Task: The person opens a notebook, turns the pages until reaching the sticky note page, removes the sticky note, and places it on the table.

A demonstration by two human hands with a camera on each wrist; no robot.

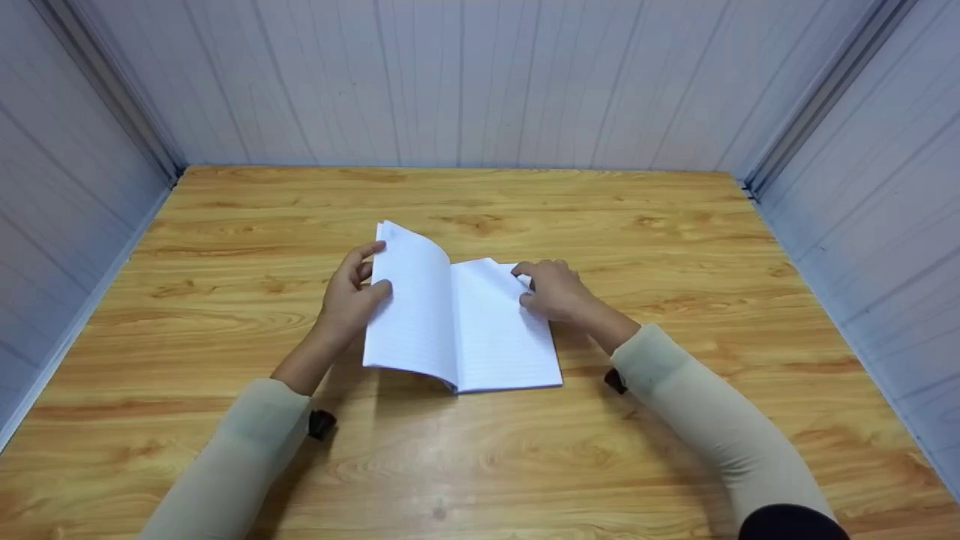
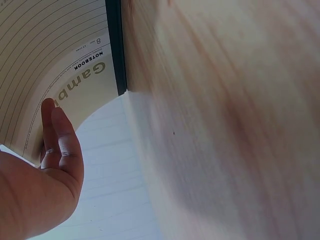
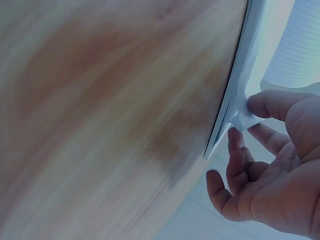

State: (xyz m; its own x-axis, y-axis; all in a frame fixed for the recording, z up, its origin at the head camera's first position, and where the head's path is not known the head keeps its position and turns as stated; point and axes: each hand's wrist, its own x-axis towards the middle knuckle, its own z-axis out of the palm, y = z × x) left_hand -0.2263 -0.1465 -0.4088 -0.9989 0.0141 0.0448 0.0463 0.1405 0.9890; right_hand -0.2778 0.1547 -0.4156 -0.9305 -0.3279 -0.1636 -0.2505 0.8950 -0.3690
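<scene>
An open notebook (image 1: pixel 506 349) with lined white pages lies on the wooden table, its left part raised off the surface. My left hand (image 1: pixel 351 296) grips that raised part by the outer edge, thumb on the page and fingers behind. The left wrist view shows the back of the raised part, a beige cover (image 2: pixel 95 85) with lines, the word NOTEBOOK and a dark spine strip (image 2: pixel 116 50). At the upper right corner of the right-hand pages, my right hand (image 1: pixel 559 292) pinches a lifted page corner (image 3: pixel 244 117) between thumb and finger.
The wood-grain table (image 1: pixel 465 465) extends around the notebook. Pale panelled walls (image 1: pixel 450 82) rise at the back and both sides. Small black pieces (image 1: pixel 322 424) sit by both wrists, at the light sleeves.
</scene>
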